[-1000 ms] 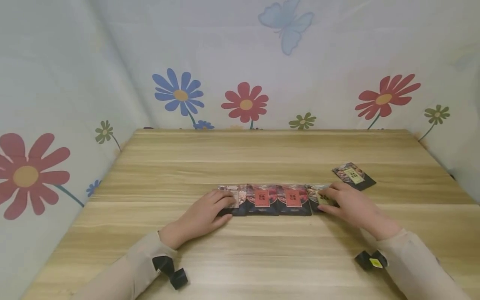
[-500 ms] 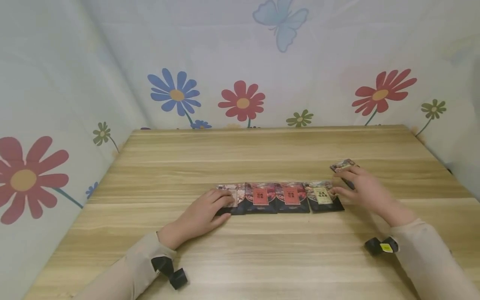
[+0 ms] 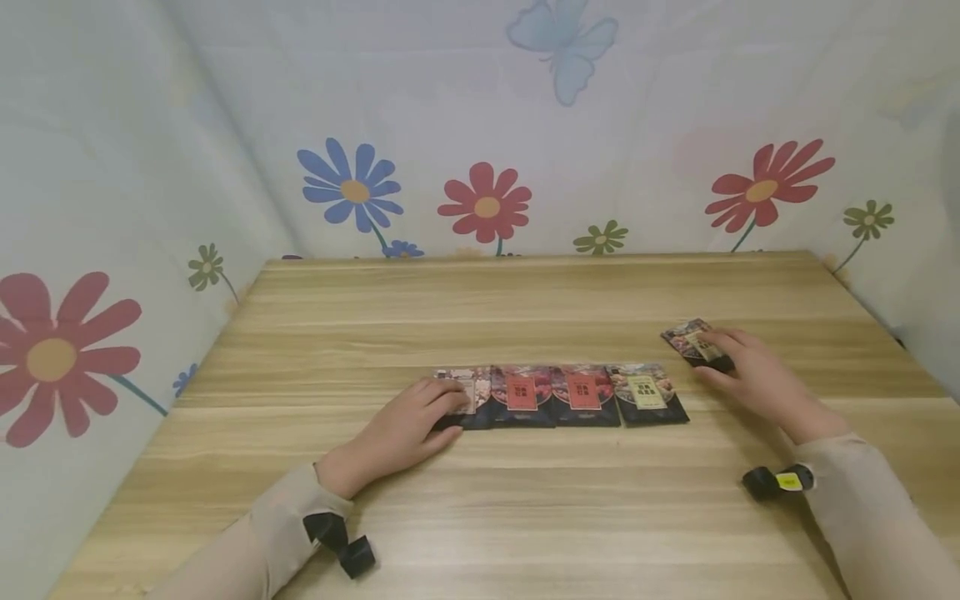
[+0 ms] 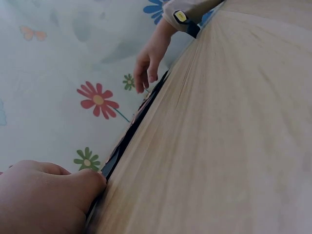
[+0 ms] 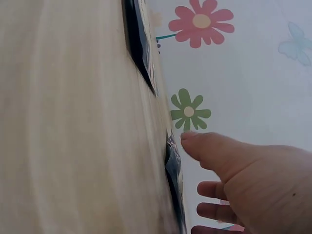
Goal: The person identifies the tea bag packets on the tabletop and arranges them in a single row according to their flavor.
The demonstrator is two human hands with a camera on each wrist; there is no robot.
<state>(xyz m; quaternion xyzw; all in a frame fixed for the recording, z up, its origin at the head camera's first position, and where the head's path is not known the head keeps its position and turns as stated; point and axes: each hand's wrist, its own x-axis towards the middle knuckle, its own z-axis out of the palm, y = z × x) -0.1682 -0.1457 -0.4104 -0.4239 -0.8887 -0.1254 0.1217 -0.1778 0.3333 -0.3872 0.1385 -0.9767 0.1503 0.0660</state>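
Note:
Flat dark food packets lie edge to edge in a row on the wooden table. My left hand (image 3: 401, 425) rests on the leftmost one, a packet with a pale label (image 3: 481, 415), its fingers covering part of the front. To its right come a packet with a red label (image 3: 521, 396), another red-label packet (image 3: 585, 393) and a packet with a yellow-green label (image 3: 647, 396). Apart from them, behind and to the right, lies a tilted loose packet (image 3: 681, 339). Over its right part is my right hand (image 3: 753, 377), thumb and fingers spread apart in the right wrist view.
The wooden table (image 3: 480, 508) reaches back to a white curtain (image 3: 637, 125) printed with flowers and a butterfly. Each forearm carries a small black wrist camera, the left one (image 3: 356, 557) and the right one (image 3: 761, 483), low over the tabletop.
My right hand has let go of the yellow-green packet at the row's end and moved right and back to the loose packet. The left hand has stayed in place.

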